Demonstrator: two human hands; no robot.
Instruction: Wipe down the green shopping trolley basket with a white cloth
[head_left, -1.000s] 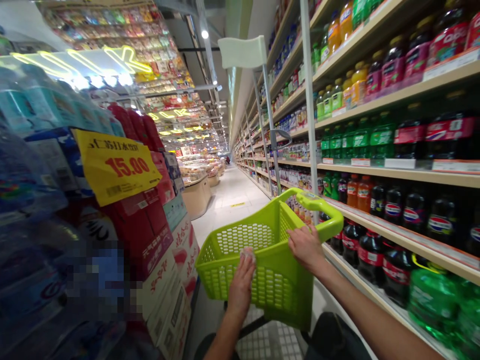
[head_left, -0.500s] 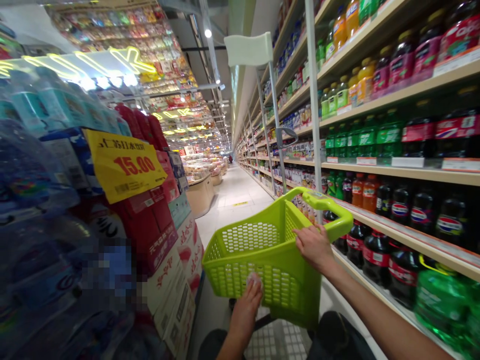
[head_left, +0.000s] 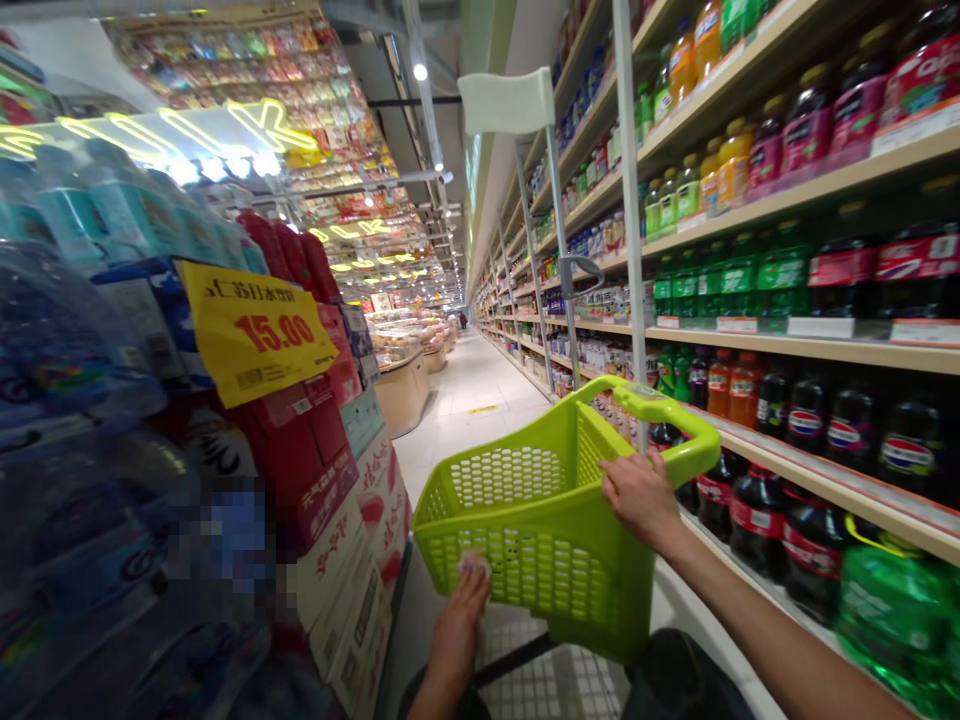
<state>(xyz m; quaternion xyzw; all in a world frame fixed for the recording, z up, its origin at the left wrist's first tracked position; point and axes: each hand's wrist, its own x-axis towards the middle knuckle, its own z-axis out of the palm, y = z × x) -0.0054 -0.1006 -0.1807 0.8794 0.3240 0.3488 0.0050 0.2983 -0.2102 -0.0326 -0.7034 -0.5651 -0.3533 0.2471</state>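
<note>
A bright green plastic shopping cart (head_left: 525, 510) with perforated sides stands tilted in front of me. My right hand (head_left: 643, 497) grips its upper rim just below the handle, fingers curled over the edge. My left hand (head_left: 459, 615) presses a crumpled white wipe (head_left: 474, 563) against the cart's near side wall, low toward its narrow end. Part of the wipe is hidden under the fingers. Under the basket, a dark frame bar and a pale lower grid (head_left: 555, 680) show between my knees.
Shelves of soda bottles (head_left: 847, 430) run close along the right. On the left, stacked drink boxes (head_left: 326, 490) and wrapped bottles (head_left: 75, 480) carry a yellow price sign (head_left: 259, 335). A pole-mounted white panel (head_left: 506, 100) rises behind the cart. The tiled aisle (head_left: 480, 365) stretches ahead.
My left hand has slid the wipe left along the cart's side wall, toward its narrow end. My right hand keeps its hold on the rim; the view has shifted slightly.
</note>
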